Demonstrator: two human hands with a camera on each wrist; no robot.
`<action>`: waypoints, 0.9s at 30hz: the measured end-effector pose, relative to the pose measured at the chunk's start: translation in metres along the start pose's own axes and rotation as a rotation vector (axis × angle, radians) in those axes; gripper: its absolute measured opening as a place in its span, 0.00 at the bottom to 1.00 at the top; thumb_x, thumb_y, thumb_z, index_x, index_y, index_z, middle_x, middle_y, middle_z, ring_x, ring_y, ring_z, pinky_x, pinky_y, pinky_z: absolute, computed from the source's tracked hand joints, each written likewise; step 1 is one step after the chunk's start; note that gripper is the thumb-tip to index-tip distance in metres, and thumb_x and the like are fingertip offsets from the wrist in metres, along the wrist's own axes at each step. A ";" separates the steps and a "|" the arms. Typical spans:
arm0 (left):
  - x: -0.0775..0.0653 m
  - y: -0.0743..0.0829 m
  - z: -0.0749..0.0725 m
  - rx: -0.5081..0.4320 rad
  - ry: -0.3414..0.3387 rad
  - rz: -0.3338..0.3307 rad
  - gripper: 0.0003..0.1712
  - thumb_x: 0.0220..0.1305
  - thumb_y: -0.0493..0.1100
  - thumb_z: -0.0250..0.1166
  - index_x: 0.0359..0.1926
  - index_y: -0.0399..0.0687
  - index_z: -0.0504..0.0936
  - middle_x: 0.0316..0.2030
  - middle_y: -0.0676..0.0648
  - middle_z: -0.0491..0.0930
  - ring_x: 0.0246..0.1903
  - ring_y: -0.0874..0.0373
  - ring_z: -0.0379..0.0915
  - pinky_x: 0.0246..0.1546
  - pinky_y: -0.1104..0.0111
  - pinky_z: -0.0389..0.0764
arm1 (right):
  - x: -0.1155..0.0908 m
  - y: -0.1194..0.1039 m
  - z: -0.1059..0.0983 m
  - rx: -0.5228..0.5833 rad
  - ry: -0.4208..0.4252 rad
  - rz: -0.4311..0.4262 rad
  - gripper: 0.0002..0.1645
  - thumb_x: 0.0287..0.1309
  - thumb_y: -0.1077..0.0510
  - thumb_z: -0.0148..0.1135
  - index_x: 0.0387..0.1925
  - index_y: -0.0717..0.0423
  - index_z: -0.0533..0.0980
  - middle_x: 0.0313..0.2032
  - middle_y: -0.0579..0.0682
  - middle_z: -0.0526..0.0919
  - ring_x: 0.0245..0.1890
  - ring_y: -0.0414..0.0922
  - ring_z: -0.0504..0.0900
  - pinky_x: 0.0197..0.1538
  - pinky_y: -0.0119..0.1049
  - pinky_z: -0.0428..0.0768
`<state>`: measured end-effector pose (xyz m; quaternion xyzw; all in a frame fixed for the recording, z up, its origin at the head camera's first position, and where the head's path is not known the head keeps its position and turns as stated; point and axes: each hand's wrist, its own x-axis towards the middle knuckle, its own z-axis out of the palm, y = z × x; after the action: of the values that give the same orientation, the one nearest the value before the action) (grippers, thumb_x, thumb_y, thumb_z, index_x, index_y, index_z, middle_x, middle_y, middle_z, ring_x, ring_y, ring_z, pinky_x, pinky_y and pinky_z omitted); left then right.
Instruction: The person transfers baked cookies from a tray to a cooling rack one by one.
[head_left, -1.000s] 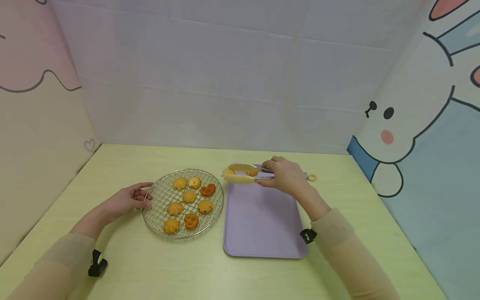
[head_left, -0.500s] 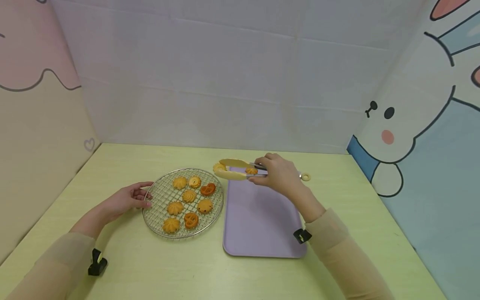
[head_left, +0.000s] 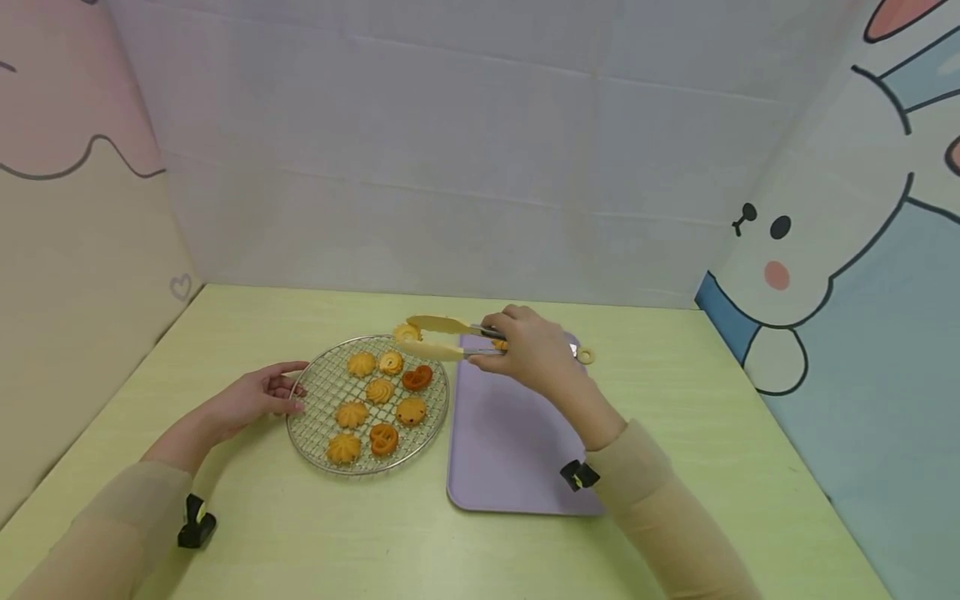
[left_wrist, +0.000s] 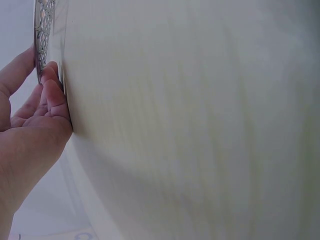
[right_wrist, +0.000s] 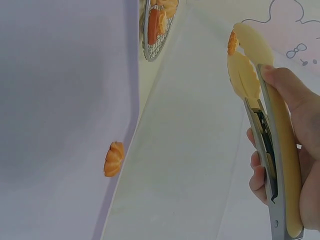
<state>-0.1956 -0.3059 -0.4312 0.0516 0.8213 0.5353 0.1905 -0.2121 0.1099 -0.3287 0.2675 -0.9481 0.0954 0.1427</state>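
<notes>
My right hand [head_left: 528, 350] grips yellow-tipped tongs [right_wrist: 280, 150]. Between the tong tips is a golden cookie [head_left: 407, 332], held above the far right rim of a round wire cooling rack [head_left: 315, 437]. On that rack lie several cookies, among them a pretzel-shaped one [head_left: 384, 439], a swirled one [head_left: 379, 391] and a ring-topped one [head_left: 391, 362]. At the rack's left rim, my left hand [head_left: 258, 402] pinches the edge; the left wrist view shows fingers [left_wrist: 55, 97] beneath the rim. A shell-ridged cookie [right_wrist: 114, 159] sits at the purple tray's far end, partly hidden in the head view.
The purple tray [head_left: 517, 450] lies right of the rack on a pale wooden table [head_left: 337, 533]. Whitish walls enclose the table at the back and sides. A rabbit drawing [head_left: 810, 258] decorates the right wall. Each wrist wears a black camera strap.
My right hand has moved left, carrying the tongs and their cookie from over the tray's far edge to above the rack's rim. The left hand has stayed at the rack.
</notes>
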 end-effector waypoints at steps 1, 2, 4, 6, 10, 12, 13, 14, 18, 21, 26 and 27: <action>0.000 0.000 0.000 0.000 -0.002 0.005 0.47 0.59 0.40 0.66 0.72 0.36 0.48 0.49 0.39 0.71 0.42 0.61 0.69 0.36 0.71 0.73 | 0.001 -0.002 0.000 0.001 0.009 -0.008 0.32 0.47 0.34 0.67 0.49 0.47 0.79 0.41 0.46 0.80 0.37 0.43 0.78 0.31 0.38 0.77; 0.000 0.001 0.000 0.000 -0.007 0.011 0.47 0.59 0.40 0.66 0.72 0.36 0.47 0.49 0.39 0.71 0.43 0.61 0.69 0.37 0.70 0.74 | 0.002 -0.004 0.001 -0.001 0.019 -0.017 0.32 0.47 0.33 0.66 0.49 0.47 0.79 0.41 0.46 0.79 0.36 0.43 0.78 0.31 0.38 0.77; 0.000 0.002 0.000 -0.004 -0.012 0.017 0.47 0.60 0.39 0.66 0.72 0.35 0.47 0.50 0.37 0.70 0.43 0.61 0.69 0.38 0.70 0.74 | 0.005 -0.008 0.003 -0.004 0.043 -0.037 0.31 0.47 0.33 0.66 0.48 0.47 0.79 0.40 0.46 0.79 0.35 0.42 0.78 0.30 0.37 0.77; 0.000 0.002 0.000 -0.010 -0.012 0.014 0.48 0.59 0.39 0.66 0.72 0.35 0.47 0.50 0.37 0.70 0.43 0.61 0.70 0.38 0.70 0.75 | 0.007 -0.013 0.005 0.000 0.070 -0.054 0.31 0.47 0.33 0.66 0.48 0.47 0.79 0.39 0.46 0.79 0.34 0.42 0.78 0.29 0.37 0.77; 0.001 0.002 0.000 -0.005 -0.011 0.008 0.48 0.59 0.40 0.66 0.72 0.36 0.47 0.49 0.40 0.70 0.43 0.61 0.70 0.38 0.70 0.75 | 0.011 -0.023 0.010 0.008 0.087 -0.064 0.31 0.47 0.33 0.66 0.47 0.46 0.79 0.38 0.44 0.79 0.33 0.41 0.77 0.26 0.35 0.75; 0.001 0.001 0.000 0.004 -0.013 0.016 0.47 0.60 0.40 0.66 0.72 0.35 0.47 0.48 0.41 0.71 0.43 0.61 0.70 0.38 0.71 0.75 | 0.013 -0.029 0.012 0.012 0.082 -0.064 0.31 0.47 0.32 0.66 0.48 0.45 0.79 0.38 0.43 0.78 0.32 0.40 0.77 0.25 0.34 0.74; 0.001 0.001 0.000 0.007 -0.014 0.021 0.47 0.60 0.40 0.66 0.71 0.34 0.47 0.48 0.41 0.71 0.43 0.61 0.69 0.38 0.71 0.74 | 0.014 -0.032 0.013 0.013 0.078 -0.065 0.31 0.47 0.32 0.65 0.48 0.45 0.79 0.38 0.43 0.78 0.33 0.40 0.76 0.25 0.33 0.73; 0.000 0.001 0.000 0.009 -0.014 0.022 0.47 0.60 0.41 0.66 0.71 0.34 0.47 0.48 0.41 0.71 0.43 0.61 0.69 0.38 0.71 0.74 | 0.015 -0.035 0.014 0.009 0.075 -0.066 0.31 0.47 0.32 0.65 0.48 0.44 0.79 0.38 0.43 0.78 0.33 0.40 0.76 0.24 0.32 0.73; 0.000 0.000 0.000 0.005 -0.008 0.013 0.48 0.59 0.41 0.66 0.72 0.35 0.47 0.49 0.40 0.71 0.43 0.61 0.69 0.39 0.71 0.74 | 0.019 -0.046 0.020 -0.012 0.066 -0.067 0.31 0.48 0.31 0.64 0.49 0.43 0.79 0.36 0.42 0.77 0.33 0.40 0.75 0.22 0.31 0.70; -0.001 0.001 0.000 0.012 -0.001 0.000 0.48 0.59 0.41 0.67 0.72 0.36 0.47 0.49 0.39 0.70 0.43 0.62 0.69 0.38 0.71 0.73 | 0.023 -0.053 0.027 -0.044 0.057 -0.070 0.32 0.47 0.30 0.64 0.49 0.42 0.78 0.37 0.42 0.77 0.32 0.40 0.75 0.20 0.31 0.69; -0.001 0.001 0.001 0.017 -0.001 -0.001 0.48 0.59 0.41 0.66 0.72 0.36 0.47 0.49 0.40 0.70 0.43 0.62 0.69 0.39 0.71 0.74 | 0.029 -0.063 0.038 -0.064 -0.037 -0.052 0.35 0.47 0.29 0.63 0.53 0.43 0.77 0.41 0.44 0.78 0.33 0.41 0.75 0.22 0.30 0.69; 0.000 0.001 0.001 0.014 0.001 0.000 0.48 0.59 0.41 0.67 0.72 0.37 0.48 0.49 0.40 0.70 0.43 0.62 0.69 0.39 0.71 0.74 | 0.030 -0.065 0.039 -0.074 -0.069 -0.039 0.36 0.47 0.28 0.62 0.54 0.42 0.76 0.42 0.44 0.78 0.33 0.41 0.75 0.22 0.30 0.69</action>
<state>-0.1953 -0.3050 -0.4304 0.0526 0.8251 0.5295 0.1899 -0.2104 0.0314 -0.3494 0.2837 -0.9500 0.0481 0.1214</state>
